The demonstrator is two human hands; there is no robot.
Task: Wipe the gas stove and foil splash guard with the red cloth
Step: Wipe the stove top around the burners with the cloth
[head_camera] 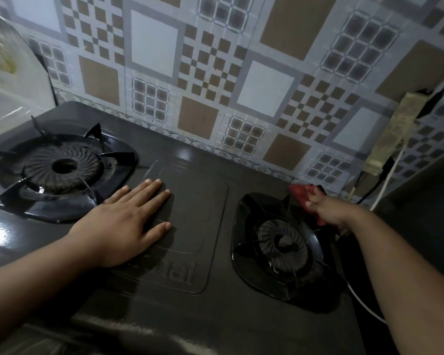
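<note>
A dark two-burner gas stove (pixel 195 175) fills the lower view. My left hand (pixel 123 221) lies flat on its middle panel, fingers spread, between the left burner (pixel 62 166) and the right burner (pixel 282 245). My right hand (pixel 328 210) grips the red cloth (pixel 301 192) at the stove's far right corner, behind the right burner. The cloth presses on the stove top close to the base of the foil splash guard (pixel 215 80), a patterned sheet of brown, white and grey squares standing along the back.
A pale rounded object (pixel 8 73) stands at the far left behind the stove. At the right, a worn power strip (pixel 392 129) with black and white cables (pixel 379 196) hangs by the wall. A white cable (pixel 362 303) runs along the stove's right edge.
</note>
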